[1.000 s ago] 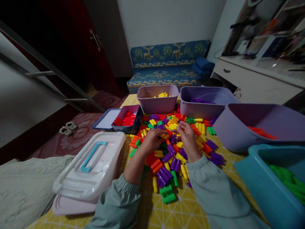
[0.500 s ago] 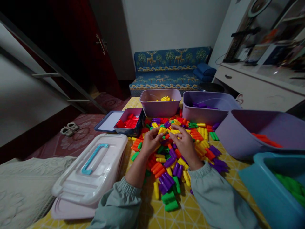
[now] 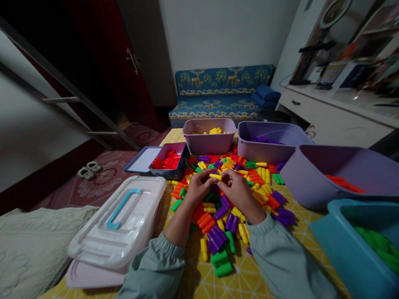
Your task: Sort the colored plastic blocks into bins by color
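My left hand (image 3: 198,187) and my right hand (image 3: 236,190) are close together over a heap of plastic building blocks. Between their fingertips is a yellow bullet-shaped block (image 3: 215,177), pinched from both sides. Under and around them lie red, orange, yellow, green and purple blocks, many joined in pairs or short rows. Purple blocks (image 3: 217,238) and a green block (image 3: 223,269) lie nearest me, below the hands. Past my fingertips is a cluster of yellow blocks (image 3: 229,163).
Beyond the heap stand a bin of yellow blocks (image 3: 208,143) and a purple bin (image 3: 264,154). To the right are a lilac bin (image 3: 307,178) and a teal bin (image 3: 352,245). At left are a tin of red blocks (image 3: 176,172) and a clear lid with blue handle (image 3: 137,216).
Both hands have drawn slightly nearer to me and closer together. The yellow block between the fingertips now shows more plainly. The camera view has shifted a little.
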Tool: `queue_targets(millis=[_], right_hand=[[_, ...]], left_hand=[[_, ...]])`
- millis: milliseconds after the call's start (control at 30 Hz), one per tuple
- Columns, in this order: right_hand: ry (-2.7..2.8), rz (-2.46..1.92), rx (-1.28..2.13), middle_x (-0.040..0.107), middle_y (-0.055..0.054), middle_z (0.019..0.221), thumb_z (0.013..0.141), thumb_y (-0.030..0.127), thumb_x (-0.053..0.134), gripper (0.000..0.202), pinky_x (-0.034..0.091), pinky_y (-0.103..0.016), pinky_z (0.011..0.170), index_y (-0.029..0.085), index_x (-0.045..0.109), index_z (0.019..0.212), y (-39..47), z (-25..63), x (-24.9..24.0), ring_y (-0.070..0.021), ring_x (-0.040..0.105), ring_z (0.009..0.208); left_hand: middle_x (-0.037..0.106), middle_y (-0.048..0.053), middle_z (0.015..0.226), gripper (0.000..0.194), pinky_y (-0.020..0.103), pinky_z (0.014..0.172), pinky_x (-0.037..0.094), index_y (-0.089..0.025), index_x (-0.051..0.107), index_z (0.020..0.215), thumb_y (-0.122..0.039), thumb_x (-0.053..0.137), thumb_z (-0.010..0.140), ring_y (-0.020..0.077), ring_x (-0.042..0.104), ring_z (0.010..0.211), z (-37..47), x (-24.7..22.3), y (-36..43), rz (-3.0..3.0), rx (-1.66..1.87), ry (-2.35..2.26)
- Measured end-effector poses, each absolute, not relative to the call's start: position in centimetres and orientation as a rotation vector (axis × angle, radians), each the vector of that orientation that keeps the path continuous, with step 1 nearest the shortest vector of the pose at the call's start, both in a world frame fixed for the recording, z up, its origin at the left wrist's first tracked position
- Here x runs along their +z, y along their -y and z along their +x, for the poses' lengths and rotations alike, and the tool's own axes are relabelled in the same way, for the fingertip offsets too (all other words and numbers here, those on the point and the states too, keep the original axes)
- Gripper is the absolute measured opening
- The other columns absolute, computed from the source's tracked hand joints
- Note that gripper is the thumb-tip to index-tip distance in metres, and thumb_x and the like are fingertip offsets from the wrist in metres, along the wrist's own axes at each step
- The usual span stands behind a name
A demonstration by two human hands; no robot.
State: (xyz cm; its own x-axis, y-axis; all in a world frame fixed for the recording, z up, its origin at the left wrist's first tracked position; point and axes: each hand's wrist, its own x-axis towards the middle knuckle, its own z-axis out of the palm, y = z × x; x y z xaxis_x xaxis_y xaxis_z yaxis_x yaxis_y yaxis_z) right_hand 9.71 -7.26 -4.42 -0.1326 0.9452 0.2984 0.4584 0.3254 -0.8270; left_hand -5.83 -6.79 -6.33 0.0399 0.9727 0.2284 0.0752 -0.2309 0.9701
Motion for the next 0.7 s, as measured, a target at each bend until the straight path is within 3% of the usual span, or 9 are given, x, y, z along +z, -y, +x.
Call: queue_targets(millis=[233, 367, 567, 700], right_hand=[[1.770, -1.185, 0.819, 0.067, -0.003, 0.079, 0.083, 0.033, 0.058, 0.018, 0.051, -0.030, 0.069, 0.020, 0.065, 0.094, 7.0, 10.0, -4.7, -0.0182, 0.064, 0.074], [1.686, -1.209, 0.848, 0.069, -0.004, 0.081, 0.082, 0.035, 0.061, 0.018, 0.052, -0.031, 0.068, 0.019, 0.067, 0.089, 6.8, 10.1, -4.8, -0.0192, 0.065, 0.074], [1.479, -1.136, 0.945, 0.070, -0.005, 0.083, 0.079, 0.038, 0.065, 0.024, 0.053, -0.029, 0.058, 0.019, 0.065, 0.094, 7.3, 9.6, -4.5, -0.0175, 0.065, 0.064], [1.274, -1.065, 1.137, 0.068, -0.002, 0.071, 0.077, 0.042, 0.068, 0.032, 0.050, -0.023, 0.049, 0.017, 0.064, 0.097, 6.9, 9.2, -2.8, -0.0128, 0.061, 0.052]], left_hand=[[0.072, 0.011, 0.113, 0.039, 0.034, 0.089, 0.053, -0.015, 0.071, 0.109, -0.042, 0.066, 0.081, 0.0257, 0.067, 0.103, -6.0, -6.5, 6.8, 1.451, 1.291, -1.061], [0.072, 0.010, 0.113, 0.038, 0.035, 0.093, 0.052, -0.016, 0.071, 0.110, -0.041, 0.066, 0.081, 0.0251, 0.067, 0.105, -5.8, -6.4, 6.8, 1.446, 1.303, -1.081], [0.074, 0.009, 0.102, 0.038, 0.030, 0.080, 0.055, -0.014, 0.071, 0.106, -0.039, 0.071, 0.077, 0.0216, 0.069, 0.091, -5.5, -5.8, 6.9, 1.351, 1.345, -1.054], [0.075, 0.008, 0.089, 0.043, 0.027, 0.068, 0.055, -0.011, 0.072, 0.103, -0.041, 0.075, 0.072, 0.0170, 0.068, 0.073, -5.3, -3.8, 6.0, 1.271, 1.355, -1.016]])
